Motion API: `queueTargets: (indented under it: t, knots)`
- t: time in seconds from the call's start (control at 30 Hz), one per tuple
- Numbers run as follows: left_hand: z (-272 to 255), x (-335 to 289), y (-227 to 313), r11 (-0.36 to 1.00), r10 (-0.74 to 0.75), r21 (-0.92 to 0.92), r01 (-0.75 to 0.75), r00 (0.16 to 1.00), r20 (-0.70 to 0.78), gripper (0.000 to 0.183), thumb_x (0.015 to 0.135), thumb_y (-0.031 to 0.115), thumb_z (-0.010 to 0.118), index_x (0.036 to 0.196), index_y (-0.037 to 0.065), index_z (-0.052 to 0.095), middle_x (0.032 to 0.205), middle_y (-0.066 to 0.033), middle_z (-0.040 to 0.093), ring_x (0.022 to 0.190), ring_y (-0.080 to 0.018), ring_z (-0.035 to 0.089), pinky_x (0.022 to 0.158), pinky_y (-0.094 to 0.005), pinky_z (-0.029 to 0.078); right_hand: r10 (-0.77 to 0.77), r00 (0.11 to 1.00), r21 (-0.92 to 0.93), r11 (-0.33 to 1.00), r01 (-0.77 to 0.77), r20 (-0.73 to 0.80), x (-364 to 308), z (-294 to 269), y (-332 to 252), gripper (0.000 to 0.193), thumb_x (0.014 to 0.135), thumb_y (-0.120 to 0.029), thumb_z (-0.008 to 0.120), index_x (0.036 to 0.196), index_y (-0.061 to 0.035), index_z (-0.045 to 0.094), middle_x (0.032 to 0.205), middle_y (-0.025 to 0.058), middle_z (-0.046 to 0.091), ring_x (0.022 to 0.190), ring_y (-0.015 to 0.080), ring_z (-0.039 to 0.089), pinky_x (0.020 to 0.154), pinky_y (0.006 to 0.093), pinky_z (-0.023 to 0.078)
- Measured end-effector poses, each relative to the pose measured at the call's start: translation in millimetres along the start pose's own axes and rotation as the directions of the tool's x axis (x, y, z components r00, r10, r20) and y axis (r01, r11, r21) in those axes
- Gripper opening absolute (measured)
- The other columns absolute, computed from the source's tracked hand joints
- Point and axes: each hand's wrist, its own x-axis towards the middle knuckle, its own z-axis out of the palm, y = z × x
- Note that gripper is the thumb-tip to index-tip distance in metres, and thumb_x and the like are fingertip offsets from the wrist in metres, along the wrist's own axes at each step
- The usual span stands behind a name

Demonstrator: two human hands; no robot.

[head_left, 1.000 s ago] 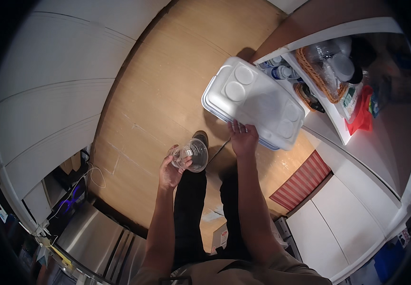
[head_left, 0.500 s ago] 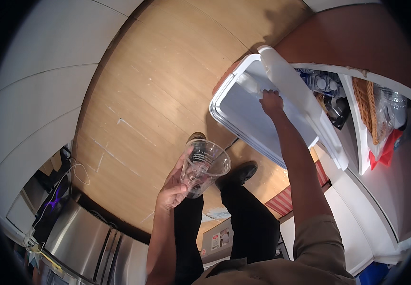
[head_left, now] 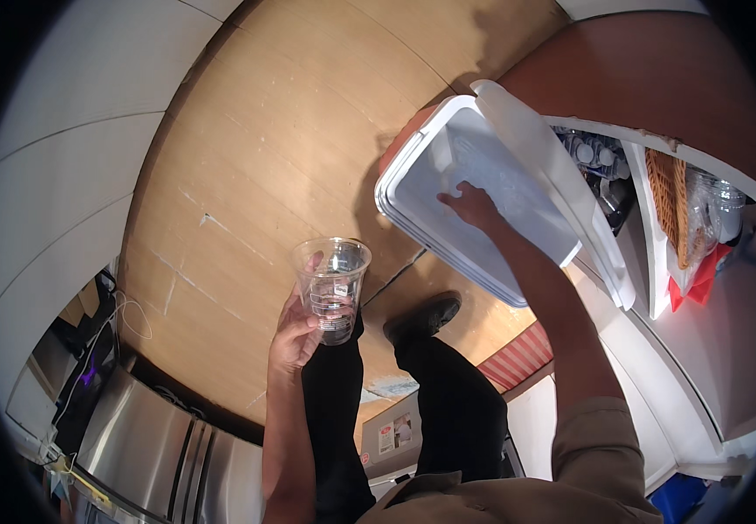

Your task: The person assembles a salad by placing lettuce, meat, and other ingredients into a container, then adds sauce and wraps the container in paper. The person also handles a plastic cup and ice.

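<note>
My left hand (head_left: 294,330) is wrapped round a clear plastic cup (head_left: 336,293) with printing on its side, its wide mouth tilted up and away from me. The cup is above my legs. At the right, my right hand (head_left: 471,204) reaches over the mouth of a white plastic bin (head_left: 413,216), its thumb and fingers apart and nothing visible in them. The bin's white lid (head_left: 545,179) stands raised along its right side. Inside, the pale bluish interior shows faint light patches that I cannot make out.
To the right of the lid, open shelves hold several plastic bottles (head_left: 589,152), a wicker basket (head_left: 668,205) and a red item (head_left: 699,279). A stainless steel appliance (head_left: 133,441) stands at the lower left. My shoe (head_left: 423,316) rests on the wooden floor (head_left: 247,157).
My right hand has shifted left and nearer over the bin, and its fingers have spread. My left hand has moved left with the cup, which now stands more upright.
</note>
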Motion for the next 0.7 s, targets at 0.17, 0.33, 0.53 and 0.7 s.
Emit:
queueTargets:
  t: [0.17,0.33,0.53,0.7]
  knots:
    - [-9.5,-5.9,-11.4,1.000,0.004,-0.008,-0.005,1.000,-0.009,0.109,0.072,0.012,0.079,0.160,0.003,0.015,0.135,-0.0217,0.055,0.115,-0.0305,0.064,0.104,-0.0426,0.052,-0.189,0.966,-0.324,0.938,0.123,-0.179,47.5,54.8,20.9,0.045,0.092,-0.033,0.066,0.116,0.0037,0.056,0.097,0.0251,0.071,0.094,0.0439,0.070,0.085,0.0505,0.056]
    - [-22.1,-16.2,-9.4,0.996,0.026,0.091,-0.017,0.994,-0.106,0.113,0.069,0.023,0.083,0.160,0.001,0.018,0.129,-0.0235,0.057,0.109,-0.0322,0.066,0.097,-0.0435,0.056,-0.421,0.901,-0.636,0.725,0.266,-0.103,-15.4,-25.6,18.6,0.039,0.096,-0.024,0.061,0.117,0.0072,0.051,0.091,0.0269,0.070,0.088,0.0444,0.070,0.082,0.0510,0.056]
    - [-21.3,-14.5,-10.3,0.999,0.012,0.051,-0.009,0.997,-0.070,0.105,0.072,0.013,0.078,0.159,0.000,0.019,0.136,-0.0215,0.054,0.119,-0.0322,0.061,0.105,-0.0440,0.051,-0.314,0.863,-0.575,0.648,0.500,0.396,-59.3,-90.7,0.9,0.028,0.089,-0.012,0.053,0.098,0.0075,0.072,0.089,0.0255,0.071,0.086,0.0390,0.073,0.080,0.0477,0.058]
    - [-18.6,-7.9,-13.6,0.997,0.027,0.066,-0.024,0.999,-0.034,0.101,0.073,0.008,0.075,0.159,0.001,0.022,0.146,-0.0196,0.048,0.129,-0.0323,0.055,0.110,-0.0447,0.046,-0.281,0.857,-0.537,0.682,0.495,0.433,10.5,-35.9,-12.6,0.027,0.089,-0.014,0.055,0.096,0.0029,0.075,0.095,0.0231,0.073,0.089,0.0354,0.073,0.081,0.0458,0.058]
